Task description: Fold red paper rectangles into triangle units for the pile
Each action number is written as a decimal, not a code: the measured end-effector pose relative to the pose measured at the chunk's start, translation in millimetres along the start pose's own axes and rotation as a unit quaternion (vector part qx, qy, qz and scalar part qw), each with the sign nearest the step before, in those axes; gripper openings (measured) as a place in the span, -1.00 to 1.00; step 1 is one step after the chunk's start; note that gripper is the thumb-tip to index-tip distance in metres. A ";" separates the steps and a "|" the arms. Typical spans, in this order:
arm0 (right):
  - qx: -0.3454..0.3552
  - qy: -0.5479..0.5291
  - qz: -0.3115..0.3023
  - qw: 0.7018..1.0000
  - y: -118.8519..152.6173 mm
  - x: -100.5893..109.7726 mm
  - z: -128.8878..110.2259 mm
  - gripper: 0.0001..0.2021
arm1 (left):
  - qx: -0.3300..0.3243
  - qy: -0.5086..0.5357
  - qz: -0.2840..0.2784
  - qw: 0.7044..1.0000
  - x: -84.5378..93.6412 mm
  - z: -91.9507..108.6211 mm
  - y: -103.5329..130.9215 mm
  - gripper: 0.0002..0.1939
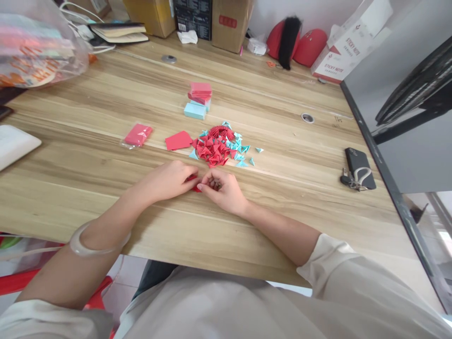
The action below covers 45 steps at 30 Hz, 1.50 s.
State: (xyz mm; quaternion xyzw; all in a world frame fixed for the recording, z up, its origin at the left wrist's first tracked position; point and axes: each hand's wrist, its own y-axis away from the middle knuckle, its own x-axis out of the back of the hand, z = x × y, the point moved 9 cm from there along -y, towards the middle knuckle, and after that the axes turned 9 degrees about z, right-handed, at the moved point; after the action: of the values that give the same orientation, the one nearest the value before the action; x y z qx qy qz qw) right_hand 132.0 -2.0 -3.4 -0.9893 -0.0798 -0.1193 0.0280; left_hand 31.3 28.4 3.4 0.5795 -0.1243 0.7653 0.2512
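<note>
My left hand (172, 180) and my right hand (222, 189) meet low over the wooden table (282, 197), with a small red paper piece (195, 185) pinched between them. Fingers hide most of that piece. Just beyond the hands lies a pile of folded red triangles (213, 150), mixed with light blue folded triangles (240, 149) on its right side. A pleated red paper piece (221, 132) rests at the top of the pile. Flat red paper slips (178, 141) lie left of it.
A wrapped red paper pack (138, 135) lies to the left; red packs (200, 90) and a light blue stack (195, 110) sit farther back. A black phone-like object (360, 167) with keys is at right. Boxes (231, 23) line the back edge; a plastic bag (38, 52) occupies the far left.
</note>
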 end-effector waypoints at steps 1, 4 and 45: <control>-0.002 -0.001 -0.002 1.000 -0.1 -0.3 0.4 -0.82 | -0.003 -0.001 0.004 1.000 0.6 0.7 -0.3 -0.63; -0.006 -0.006 -0.004 1.000 -0.1 -1.1 1.7 -0.80 | -0.007 0.006 0.013 1.000 3.2 2.8 -0.8 -0.65; 0.004 -0.011 -0.002 1.000 -0.8 0.2 0.8 -0.72 | -0.006 0.027 0.007 1.000 4.9 6.1 -2.1 -0.68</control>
State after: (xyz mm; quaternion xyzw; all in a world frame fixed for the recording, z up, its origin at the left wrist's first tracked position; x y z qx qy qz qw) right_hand 132.2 -1.0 -4.2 -0.9902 -0.0826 -0.1081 0.0305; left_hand 36.4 28.4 9.6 0.5560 -0.1263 0.7818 0.2524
